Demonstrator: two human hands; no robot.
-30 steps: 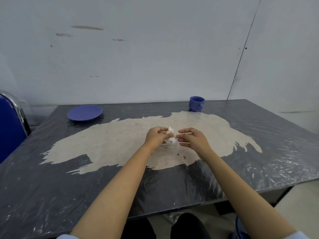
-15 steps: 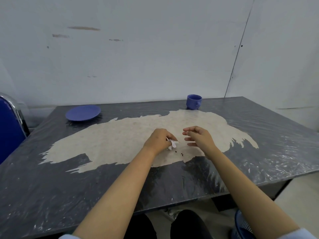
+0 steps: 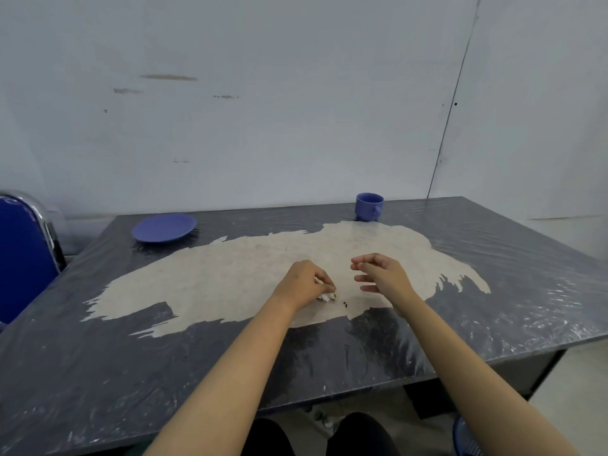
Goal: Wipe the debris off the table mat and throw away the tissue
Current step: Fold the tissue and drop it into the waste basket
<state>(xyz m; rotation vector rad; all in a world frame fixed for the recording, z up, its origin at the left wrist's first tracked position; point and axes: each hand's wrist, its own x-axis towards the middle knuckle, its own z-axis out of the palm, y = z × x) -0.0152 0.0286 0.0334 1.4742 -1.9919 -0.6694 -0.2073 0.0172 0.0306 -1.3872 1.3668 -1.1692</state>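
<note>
A dark table mat point(image 3: 493, 291) under clear plastic covers the table, with a large pale worn patch across its middle. My left hand point(image 3: 304, 284) presses a small crumpled white tissue point(image 3: 325, 297) onto the pale patch; most of the tissue is hidden under my fingers. A few dark crumbs of debris point(image 3: 345, 303) lie just right of the tissue. My right hand point(image 3: 381, 274) hovers a little to the right, fingers spread and curled, holding nothing.
A blue plate point(image 3: 164, 228) sits at the back left and a blue cup point(image 3: 369, 206) at the back centre. A blue chair point(image 3: 23, 255) stands at the table's left end. A blue basket rim point(image 3: 462, 439) shows below the table at the bottom right.
My hands have come apart. The right hand let go of the tissue and opened; the left hand lowered the tissue onto the mat beside the crumbs.
</note>
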